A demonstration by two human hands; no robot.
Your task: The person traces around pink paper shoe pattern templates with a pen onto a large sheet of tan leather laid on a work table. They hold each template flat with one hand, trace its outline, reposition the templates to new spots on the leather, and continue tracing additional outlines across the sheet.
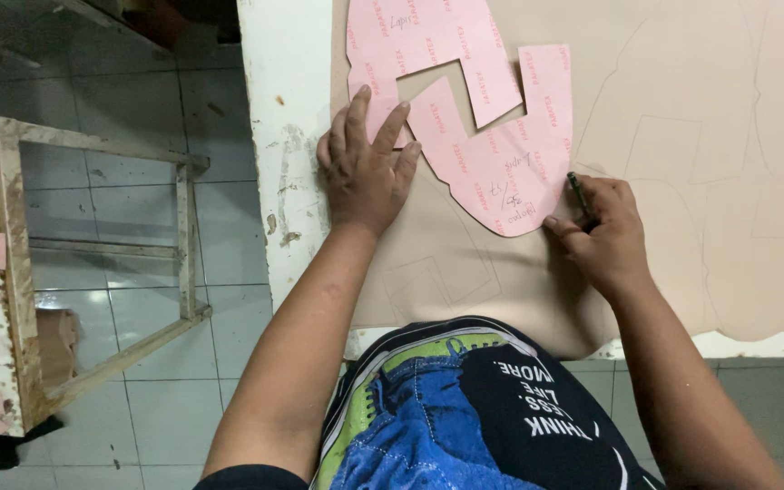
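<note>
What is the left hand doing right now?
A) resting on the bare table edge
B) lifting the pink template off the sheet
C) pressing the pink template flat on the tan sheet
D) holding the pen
C: the left hand lies spread on the pink template, pinning it to the tan sheet, while the right hand holds the pen.

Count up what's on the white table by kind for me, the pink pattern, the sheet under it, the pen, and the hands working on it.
Pink card pattern piece, pinned flat by the left hand: 1
Beige flat sheet material with traced outlines on the white table: 1
Dark slim pen, in the right hand's grip at the pattern's edge: 1
Hands: 2, left hand and right hand
Total: 5
</note>
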